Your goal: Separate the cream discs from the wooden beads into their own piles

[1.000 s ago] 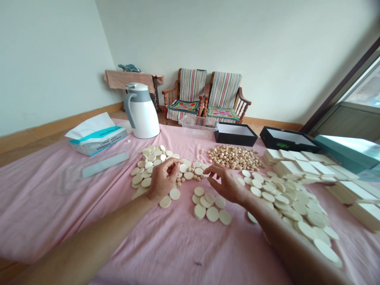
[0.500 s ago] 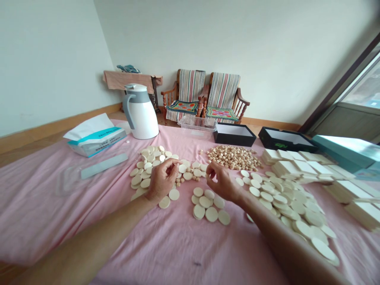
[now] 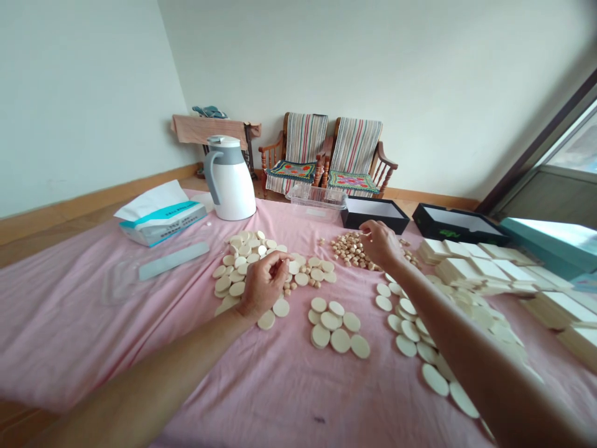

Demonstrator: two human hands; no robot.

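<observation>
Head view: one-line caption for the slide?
Right hand pinches a small wooden peg above a peg pile; left hand curls over cream discs on a pink cloth.

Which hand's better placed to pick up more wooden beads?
Probably right: the right hand is directly at the beads, while the left hand sits farther off, over the cream discs.

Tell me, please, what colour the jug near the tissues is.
The jug is white with a grey collar and handle, as the head view shows.
</observation>
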